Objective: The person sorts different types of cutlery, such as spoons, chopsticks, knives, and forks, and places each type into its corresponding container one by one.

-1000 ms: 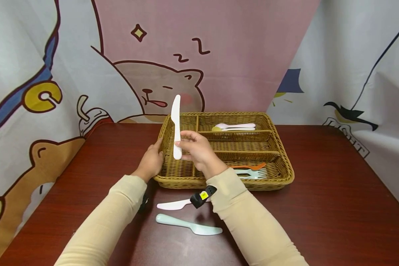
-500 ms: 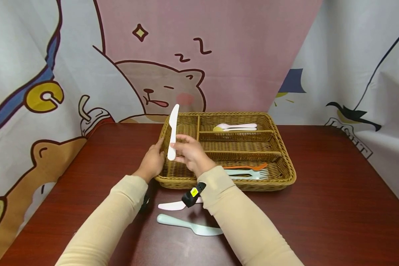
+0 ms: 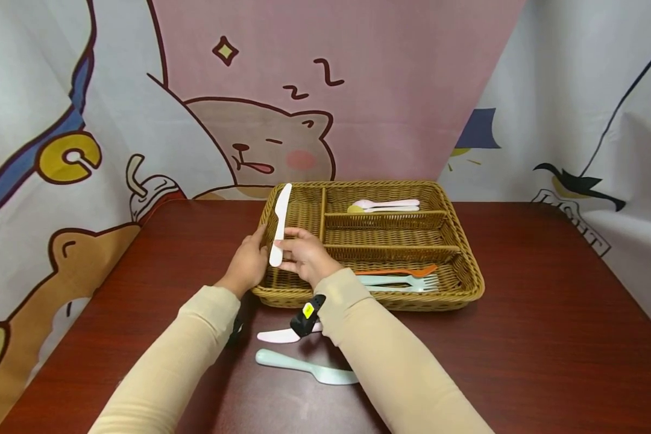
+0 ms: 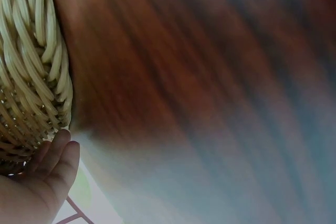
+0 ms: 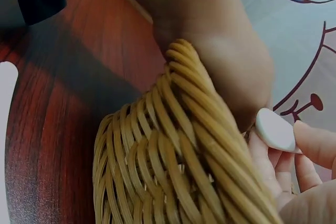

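Note:
A white knife (image 3: 282, 211) stands tilted nearly upright in the head view, above the left compartment of a wicker cutlery basket (image 3: 401, 303). My right hand (image 3: 307, 256) pinches it low on the handle, between thumb and fingers, with the blade pointing up. In the right wrist view the rounded handle end (image 5: 275, 130) shows between the fingertips, just past the woven rim. My left hand (image 3: 246, 262) rests against the basket's left side, its extended fingers (image 4: 55, 163) touching the outer wall in the left wrist view.
On the table in front lie a pale pink knife (image 3: 278, 336), partly hidden by the right wrist camera, and a mint knife (image 3: 290, 361). Pale spoons (image 3: 393, 204) occupy the back right compartment. An orange fork (image 3: 424, 272) and mint forks (image 3: 412, 281) lie in the front one.
My right hand has moved left and down with the white knife, bringing it lower over the left compartment. The left hand and the basket stay in place.

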The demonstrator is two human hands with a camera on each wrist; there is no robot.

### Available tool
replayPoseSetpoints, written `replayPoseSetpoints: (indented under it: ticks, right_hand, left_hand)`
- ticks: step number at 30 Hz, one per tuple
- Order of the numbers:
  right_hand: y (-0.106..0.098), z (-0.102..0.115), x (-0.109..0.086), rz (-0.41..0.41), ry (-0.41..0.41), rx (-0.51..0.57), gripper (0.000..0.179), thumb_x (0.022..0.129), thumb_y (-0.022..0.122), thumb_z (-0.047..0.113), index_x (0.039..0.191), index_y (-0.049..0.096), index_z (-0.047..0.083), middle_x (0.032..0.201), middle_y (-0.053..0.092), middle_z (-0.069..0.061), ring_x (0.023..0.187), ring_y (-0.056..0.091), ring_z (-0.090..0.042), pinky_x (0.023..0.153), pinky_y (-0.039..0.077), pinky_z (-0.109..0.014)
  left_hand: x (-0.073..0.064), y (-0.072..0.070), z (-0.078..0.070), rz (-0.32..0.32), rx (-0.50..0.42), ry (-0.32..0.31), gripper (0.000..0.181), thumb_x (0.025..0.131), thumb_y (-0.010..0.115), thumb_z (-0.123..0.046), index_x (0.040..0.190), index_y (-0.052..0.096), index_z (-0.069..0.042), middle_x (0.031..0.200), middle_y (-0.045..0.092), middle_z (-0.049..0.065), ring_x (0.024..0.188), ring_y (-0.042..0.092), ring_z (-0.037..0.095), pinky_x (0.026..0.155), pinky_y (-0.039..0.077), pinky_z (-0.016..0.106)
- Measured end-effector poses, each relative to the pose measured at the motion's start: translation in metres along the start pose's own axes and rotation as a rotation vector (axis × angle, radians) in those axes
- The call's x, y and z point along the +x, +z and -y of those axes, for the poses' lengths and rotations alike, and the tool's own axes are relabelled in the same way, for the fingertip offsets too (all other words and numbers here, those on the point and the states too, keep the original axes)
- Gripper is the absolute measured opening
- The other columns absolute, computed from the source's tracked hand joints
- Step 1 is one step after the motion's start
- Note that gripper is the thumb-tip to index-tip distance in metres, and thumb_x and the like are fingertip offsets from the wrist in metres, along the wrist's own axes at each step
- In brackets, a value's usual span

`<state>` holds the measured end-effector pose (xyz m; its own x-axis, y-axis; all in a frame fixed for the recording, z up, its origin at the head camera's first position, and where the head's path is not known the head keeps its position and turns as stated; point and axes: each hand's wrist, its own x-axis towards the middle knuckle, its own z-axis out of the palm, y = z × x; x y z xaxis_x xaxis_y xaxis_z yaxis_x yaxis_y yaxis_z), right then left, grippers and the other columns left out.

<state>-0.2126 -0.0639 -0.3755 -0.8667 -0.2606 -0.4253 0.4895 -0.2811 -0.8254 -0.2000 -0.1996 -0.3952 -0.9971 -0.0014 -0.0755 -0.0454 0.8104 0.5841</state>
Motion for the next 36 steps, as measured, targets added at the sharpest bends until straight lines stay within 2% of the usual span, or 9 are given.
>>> replayPoseSetpoints:
  ticks: [3, 6, 10, 16, 26, 36]
  right_hand:
    - [0.002, -0.001, 0.002, -0.023, 0.012, -0.028, 0.039, 0.092, 0.060, -0.002, 0.130, 0.054, 0.008, 0.091, 0.063, -0.007, 0.077, 0.062, -0.017, 0.061, 0.051, -0.029]
    - [0.003, -0.003, 0.003, -0.046, 0.031, -0.056, 0.043, 0.092, 0.059, -0.003, 0.133, 0.053, 0.008, 0.097, 0.063, -0.009, 0.081, 0.062, -0.019, 0.071, 0.055, -0.036]
    - [0.004, -0.006, 0.005, -0.065, 0.046, -0.073, 0.046, 0.092, 0.059, -0.004, 0.135, 0.052, 0.008, 0.106, 0.062, -0.012, 0.083, 0.061, -0.021, 0.087, 0.053, -0.044]
    - [0.004, -0.009, 0.008, -0.074, 0.048, -0.083, 0.047, 0.092, 0.059, -0.004, 0.136, 0.051, 0.007, 0.113, 0.061, -0.015, 0.084, 0.061, -0.022, 0.089, 0.053, -0.046]
    - [0.006, -0.013, 0.012, -0.089, 0.063, -0.127, 0.044, 0.092, 0.059, -0.006, 0.134, 0.050, 0.004, 0.114, 0.061, -0.016, 0.084, 0.061, -0.022, 0.088, 0.053, -0.045]
    - [0.007, -0.014, 0.010, -0.073, 0.061, -0.123, 0.048, 0.093, 0.056, -0.007, 0.139, 0.047, 0.002, 0.125, 0.056, -0.023, 0.108, 0.059, -0.031, 0.093, 0.051, -0.045]
  left_hand:
    - [0.000, 0.000, -0.001, 0.001, 0.004, -0.002, 0.056, 0.103, 0.036, -0.012, 0.156, 0.017, -0.008, 0.143, 0.037, 0.028, 0.133, 0.038, 0.040, 0.110, 0.032, 0.051]
    - [0.000, 0.000, -0.001, 0.005, -0.001, -0.007, 0.055, 0.104, 0.034, -0.013, 0.156, 0.016, -0.008, 0.144, 0.036, 0.027, 0.133, 0.038, 0.040, 0.110, 0.032, 0.051]
    - [-0.001, 0.000, -0.002, 0.003, -0.006, -0.018, 0.054, 0.104, 0.034, -0.013, 0.155, 0.018, -0.008, 0.144, 0.036, 0.026, 0.134, 0.037, 0.039, 0.110, 0.032, 0.051]
    - [0.000, 0.000, -0.002, 0.012, -0.018, -0.040, 0.055, 0.104, 0.034, -0.015, 0.156, 0.016, -0.011, 0.147, 0.034, 0.024, 0.136, 0.036, 0.038, 0.111, 0.031, 0.050]
    - [0.001, 0.001, 0.000, 0.018, -0.006, -0.049, 0.056, 0.105, 0.034, -0.016, 0.157, 0.014, -0.013, 0.147, 0.034, 0.024, 0.134, 0.038, 0.038, 0.109, 0.033, 0.051]
    - [0.001, 0.000, 0.000, 0.010, 0.002, -0.029, 0.055, 0.104, 0.035, -0.015, 0.156, 0.016, -0.012, 0.145, 0.036, 0.025, 0.134, 0.039, 0.038, 0.109, 0.034, 0.051]
